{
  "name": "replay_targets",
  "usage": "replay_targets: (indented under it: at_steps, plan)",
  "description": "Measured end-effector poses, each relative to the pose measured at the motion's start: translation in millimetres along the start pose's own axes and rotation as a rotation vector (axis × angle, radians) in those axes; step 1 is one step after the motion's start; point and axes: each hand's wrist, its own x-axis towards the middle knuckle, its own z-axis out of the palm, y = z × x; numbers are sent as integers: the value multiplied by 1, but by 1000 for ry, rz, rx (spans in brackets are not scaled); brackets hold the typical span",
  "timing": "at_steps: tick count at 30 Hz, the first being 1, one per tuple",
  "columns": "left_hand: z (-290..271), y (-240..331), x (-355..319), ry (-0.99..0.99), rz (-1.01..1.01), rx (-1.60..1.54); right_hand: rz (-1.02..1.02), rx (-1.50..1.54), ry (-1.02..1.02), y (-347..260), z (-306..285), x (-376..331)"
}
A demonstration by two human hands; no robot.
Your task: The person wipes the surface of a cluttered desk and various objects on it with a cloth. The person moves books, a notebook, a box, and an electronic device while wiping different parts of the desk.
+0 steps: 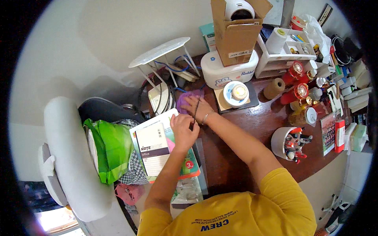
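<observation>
Both hands work close together at the back of the dark wooden desk. My left hand (pixel 184 130) is closed around the lower end of a thin black cord-like strip (pixel 197 105). Its upper part runs across my right hand (pixel 199 110), and its exact kind is hard to make out. The right fingers reach out over a crumpled purple mesh cloth (pixel 184 100) and touch it; their tips are partly lost in it. Below my left hand lies a cream notebook (pixel 151 147) on top of a colourful booklet (pixel 190 167).
A white slotted stand (pixel 161 52) with cables and a white router-like box (pixel 159 98) is at the back left. A white case (pixel 228 70) bears a cardboard box (pixel 238 43). On the right are a pen cup (pixel 278 143) and red-capped jars (pixel 295 93). A green bag (pixel 112 151) stands left.
</observation>
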Motion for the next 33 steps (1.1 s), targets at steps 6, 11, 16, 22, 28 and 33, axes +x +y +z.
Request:
replay_targets:
  at_steps: [6, 11, 16, 22, 28, 33]
  plan:
    - [4, -7, -2, 23, -23, -44, 87, -29, 0, 3, 8, 13]
    - [8, -14, 1, 32, -29, -96, 71, -62, -98, -17, -11, -32]
    - [8, -11, -3, 49, -30, -68, 122, -42, -5, -35, -18, -120]
    - [-6, -10, -6, 109, 10, -134, 83, -42, -99, -93, -35, -236]
    - [-57, -32, -67, 114, -184, 233, 160, -56, 54, -76, -21, -171]
    - [-58, -39, -102, -88, -211, 476, 301, -80, 13, -78, -8, -105]
